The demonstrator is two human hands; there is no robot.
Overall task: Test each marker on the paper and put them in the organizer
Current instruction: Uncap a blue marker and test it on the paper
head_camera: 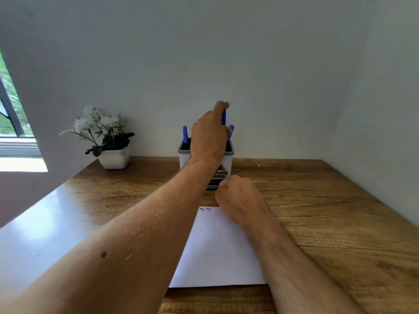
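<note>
My left hand (pixel 209 134) reaches over the white organizer (pixel 184 158) at the back of the table and holds a blue marker (pixel 224 116) upright above its opening. Two more blue markers stand inside, one at the left (pixel 185 133) and one at the right (pixel 231 130). My right hand (pixel 239 198) lies curled in a loose fist at the top edge of the white paper (pixel 217 252); nothing shows in it. Small blue scribbles (pixel 205 209) mark the paper's top left corner.
A white pot of white flowers (pixel 106 137) stands at the back left of the wooden table (pixel 340 223). The wall rises right behind the organizer. A window is at the far left.
</note>
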